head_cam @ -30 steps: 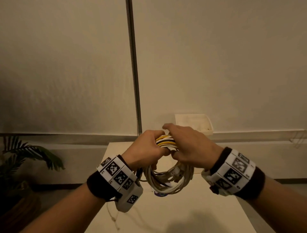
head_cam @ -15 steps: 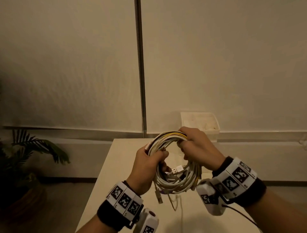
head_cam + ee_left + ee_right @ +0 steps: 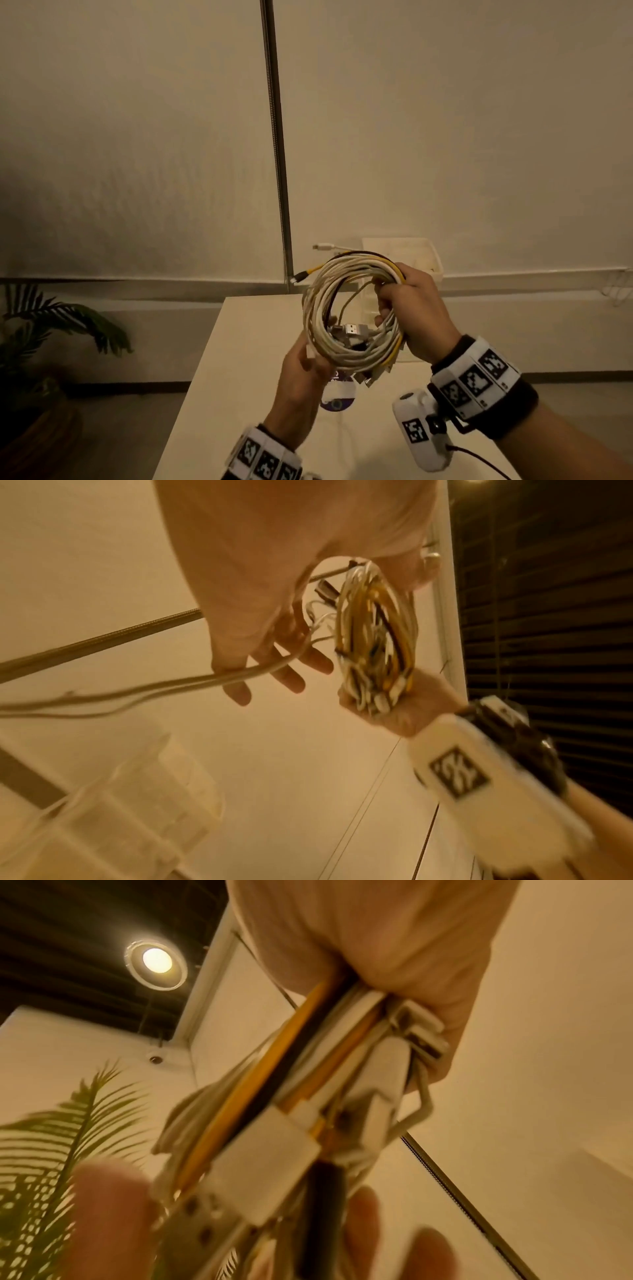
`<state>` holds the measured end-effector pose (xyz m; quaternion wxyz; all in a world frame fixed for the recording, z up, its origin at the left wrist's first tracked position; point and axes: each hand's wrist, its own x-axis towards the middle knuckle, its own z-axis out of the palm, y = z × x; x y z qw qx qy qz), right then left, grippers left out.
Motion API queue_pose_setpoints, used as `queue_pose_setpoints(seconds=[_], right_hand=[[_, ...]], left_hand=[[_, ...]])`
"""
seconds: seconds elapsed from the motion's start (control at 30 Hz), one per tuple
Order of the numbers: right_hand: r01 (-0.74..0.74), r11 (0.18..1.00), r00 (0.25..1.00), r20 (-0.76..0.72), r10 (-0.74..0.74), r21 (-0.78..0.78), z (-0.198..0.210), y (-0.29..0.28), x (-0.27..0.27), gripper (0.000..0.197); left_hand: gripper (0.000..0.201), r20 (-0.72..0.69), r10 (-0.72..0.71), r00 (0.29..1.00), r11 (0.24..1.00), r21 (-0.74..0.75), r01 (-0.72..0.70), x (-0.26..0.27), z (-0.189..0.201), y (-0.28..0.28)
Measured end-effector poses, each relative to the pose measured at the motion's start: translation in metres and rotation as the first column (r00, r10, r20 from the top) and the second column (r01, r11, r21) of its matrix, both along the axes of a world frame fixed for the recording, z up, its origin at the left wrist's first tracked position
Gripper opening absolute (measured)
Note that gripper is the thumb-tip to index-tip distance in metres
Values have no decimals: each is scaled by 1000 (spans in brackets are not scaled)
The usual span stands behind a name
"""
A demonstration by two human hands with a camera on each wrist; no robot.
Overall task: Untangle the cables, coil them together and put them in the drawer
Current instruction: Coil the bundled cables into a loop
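Right hand (image 3: 416, 313) grips cable coil (image 3: 352, 315); left hand (image 3: 303, 373), released since earlier, seemingly open beneath coil.

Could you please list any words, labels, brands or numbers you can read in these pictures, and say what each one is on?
No text is legible in any view.
Wristbands: black-and-white square marker patterns, no letters or numbers.
Wrist camera housing: one such marker, no text.
Round purple-and-white label on the table: print too small and blurred to read.
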<state>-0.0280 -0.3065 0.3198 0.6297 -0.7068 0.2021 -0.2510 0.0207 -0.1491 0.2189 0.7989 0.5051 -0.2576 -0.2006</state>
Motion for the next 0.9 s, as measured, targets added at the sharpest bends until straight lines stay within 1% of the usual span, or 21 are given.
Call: queue_pose_setpoints(seconds=[0.07, 0.17, 0.2, 0.27, 0.33, 0.37, 0.43, 0.47, 0.57, 0.67, 0.73, 0.8, 0.9], right_hand=[[5, 991, 999, 36, -10, 133, -2, 0, -1, 23], [5, 963, 998, 63, -23, 270, -6, -1, -2, 22], [4, 954, 998, 62, -24, 299, -8, -1, -4, 22], [-9, 948, 998, 55, -9, 320, -11, -2, -7, 22], [-19, 950, 999, 45, 6, 312, -16, -2, -12, 21], [-20, 950, 999, 38, 9, 313, -19, 0, -14, 21], [-12, 940, 1000, 25, 4, 342, -26, 4, -17, 20], [-5, 932, 1000, 15, -1, 363, -30, 7, -19, 20], [16, 907, 1000, -5, -15, 421, -38, 15, -24, 20], [39, 903, 999, 17, -51, 427, -38, 16, -29, 18], [31, 912, 999, 21, -44, 409, -37, 13, -32, 15], [28, 919, 1000, 1, -30, 392, -40, 12, -34, 12], [35, 890, 999, -27, -25, 454, -49, 14, -34, 8]], left_hand=[[88, 10, 15, 1000, 999, 33, -15, -6, -12, -3], [61, 12, 14, 1000, 1000, 12, -14, -10, -8, -5], [53, -14, 13, 1000, 1000, -24, -13, -8, -5, -4], [34, -187, -13, 982, 988, -153, -16, -1, 5, 2], [36, -322, -86, 943, 956, -295, -14, 5, 16, 8], [37, -369, -85, 925, 943, -330, -45, 7, 20, 9], [38, -407, -95, 908, 920, -383, -76, 6, 29, 4], [37, -411, -83, 908, 919, -384, -90, 2, 34, -2], [38, -416, 51, 908, 924, -325, -201, -2, 39, -21], [36, -418, 158, 895, 904, -304, -301, 4, 34, -28], [38, -377, 203, 904, 906, -279, -319, 7, 30, -28], [38, -335, 219, 916, 911, -267, -315, 7, 29, -28], [42, -319, 230, 920, 924, -224, -308, 2, 33, -28]])
